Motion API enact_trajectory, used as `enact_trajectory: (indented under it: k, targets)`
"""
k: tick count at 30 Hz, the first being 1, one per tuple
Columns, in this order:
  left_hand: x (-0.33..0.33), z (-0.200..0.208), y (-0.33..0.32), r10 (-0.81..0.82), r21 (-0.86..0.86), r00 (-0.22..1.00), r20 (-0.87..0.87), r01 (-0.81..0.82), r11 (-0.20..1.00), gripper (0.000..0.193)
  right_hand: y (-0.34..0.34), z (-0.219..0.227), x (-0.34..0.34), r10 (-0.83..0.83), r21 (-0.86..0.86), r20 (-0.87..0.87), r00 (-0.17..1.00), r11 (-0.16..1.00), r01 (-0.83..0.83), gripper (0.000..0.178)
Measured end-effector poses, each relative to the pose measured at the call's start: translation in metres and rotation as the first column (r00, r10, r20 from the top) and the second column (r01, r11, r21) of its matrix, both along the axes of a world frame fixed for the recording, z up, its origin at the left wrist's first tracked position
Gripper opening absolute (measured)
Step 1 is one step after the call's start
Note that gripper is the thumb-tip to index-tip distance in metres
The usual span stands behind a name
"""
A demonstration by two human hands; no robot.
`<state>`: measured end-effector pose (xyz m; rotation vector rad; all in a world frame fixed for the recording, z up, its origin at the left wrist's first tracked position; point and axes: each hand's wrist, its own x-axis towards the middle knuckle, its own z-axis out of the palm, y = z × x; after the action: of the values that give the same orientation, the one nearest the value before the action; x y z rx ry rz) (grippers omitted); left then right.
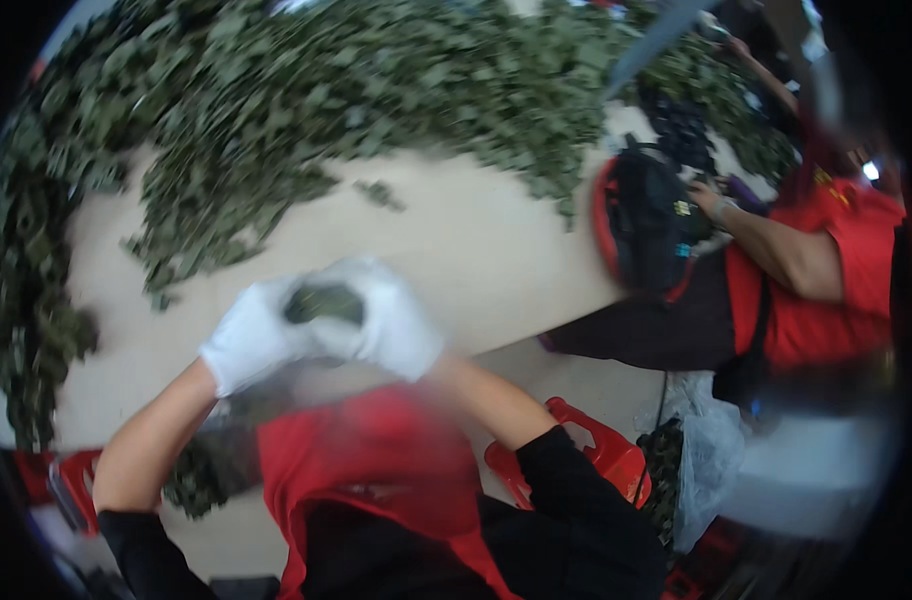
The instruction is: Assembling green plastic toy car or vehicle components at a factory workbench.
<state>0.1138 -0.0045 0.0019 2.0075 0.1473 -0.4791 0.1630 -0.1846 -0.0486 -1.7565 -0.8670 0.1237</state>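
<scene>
My left hand point(251, 335) and my right hand point(401, 325), both in white gloves, meet over the near edge of the table. Between them is a small dark green piece point(324, 303), soft-looking and blurred, with the fingers of both hands closed around its sides. Its exact kind cannot be made out. Beyond my hands lies a big heap of similar green, leaf-like pieces point(376, 90) spread over the pale tabletop point(456, 240). One small loose clump point(380, 194) sits apart from the heap, nearer to me.
On the right, a co-worker in a red top point(826, 250) reaches over the table beside a black and red bag point(648, 215). A red plastic stool point(616, 460) stands below my right arm, near a clear plastic bag point(711, 450). Green pieces point(21, 300) also line the table's left side.
</scene>
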Motion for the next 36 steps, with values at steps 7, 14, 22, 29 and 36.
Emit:
enact_trajectory:
  k: [7, 14, 22, 29, 36]
  targets:
    - [-0.004, -0.004, -0.003, -0.001, -0.185, 1.0, 0.032, 0.007, 0.983, 0.06, -0.02, -0.001, 0.022, 0.264, 0.094, -0.429, 0.864, 0.964, -0.248, 0.049]
    - [-0.009, 0.021, -0.005, -0.021, 0.162, 0.999, -0.05, 0.029, 0.986, 0.071, -0.018, 0.004, 0.009, 0.225, 0.161, -0.728, 0.648, 0.974, -0.157, 0.054]
    - [-0.007, 0.019, 0.005, 0.026, 0.07, 0.999, 0.046, -0.03, 0.997, 0.054, -0.007, -0.003, 0.008, 0.167, 0.191, -0.609, 0.776, 0.98, -0.06, 0.041]
    - [0.0, 0.008, 0.044, -0.404, 0.172, 0.912, 0.07, 0.388, 0.905, 0.062, 0.016, 0.018, -0.003, -0.03, 0.233, 0.218, 0.975, 0.972, -0.022, 0.042]
    - [0.03, -0.037, 0.083, -0.14, -0.187, 0.949, -0.284, 0.088, 0.978, 0.09, 0.024, 0.026, -0.015, 0.094, -0.443, 0.332, 0.939, 0.894, 0.067, 0.047]
